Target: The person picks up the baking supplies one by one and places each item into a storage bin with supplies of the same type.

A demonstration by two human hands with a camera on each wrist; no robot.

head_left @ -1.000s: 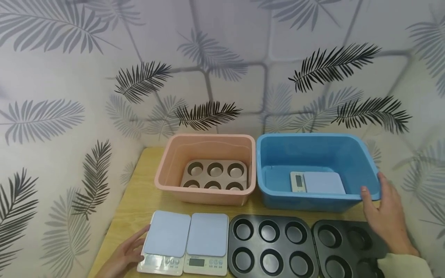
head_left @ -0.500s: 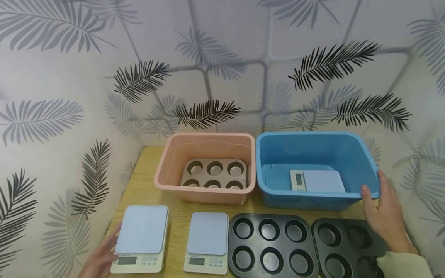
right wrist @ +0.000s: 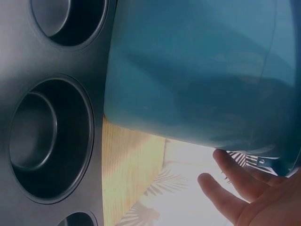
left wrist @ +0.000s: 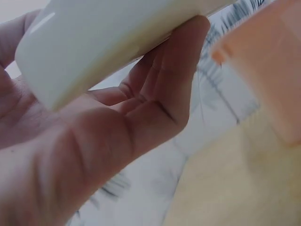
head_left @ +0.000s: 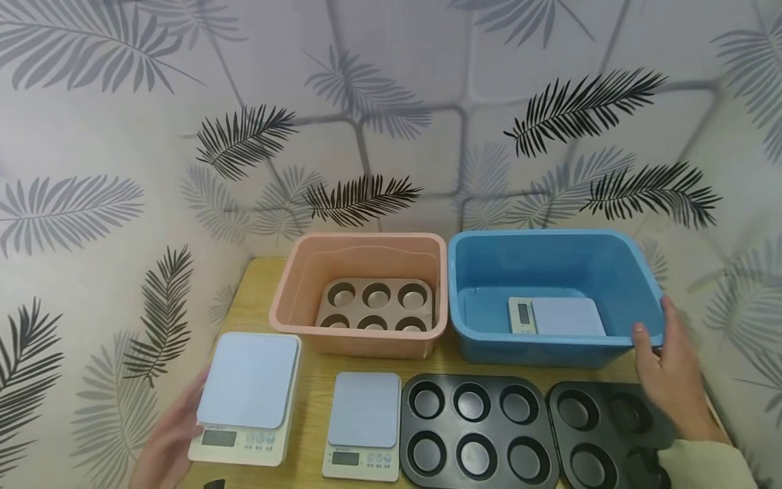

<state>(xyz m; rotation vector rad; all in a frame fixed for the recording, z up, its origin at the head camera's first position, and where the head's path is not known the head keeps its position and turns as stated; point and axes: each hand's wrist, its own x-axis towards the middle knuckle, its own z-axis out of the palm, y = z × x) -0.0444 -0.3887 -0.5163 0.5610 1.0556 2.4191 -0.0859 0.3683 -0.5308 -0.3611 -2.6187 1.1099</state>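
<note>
My left hand (head_left: pixel 174 435) grips a white kitchen scale (head_left: pixel 244 387) from its left side. In the left wrist view, fingers (left wrist: pixel 181 61) reach round the underside of the scale, which is raised off the table. A second kitchen scale (head_left: pixel 364 411) lies flat to its right. My right hand (head_left: pixel 678 370) holds the front right corner of the blue bin (head_left: pixel 544 345), thumb at the front rim and fingers along the right side. In the right wrist view, fingertips (right wrist: pixel 221 155) lie against the bin's outer wall. Inside that bin rests another scale (head_left: pixel 559 316).
Left of the blue bin stands a pink bin (head_left: pixel 366 343) holding a light brown muffin tin (head_left: pixel 377 293). Two dark muffin tins, one in the middle (head_left: pixel 479 428) and one at right (head_left: pixel 605 421), lie in front of the bins. Leaf-patterned cloth surrounds the wooden table (head_left: pixel 305 363).
My left hand has drawn its scale left, away from the second scale, then lifted it upward off the table. The right hand stays at the blue bin's corner.
</note>
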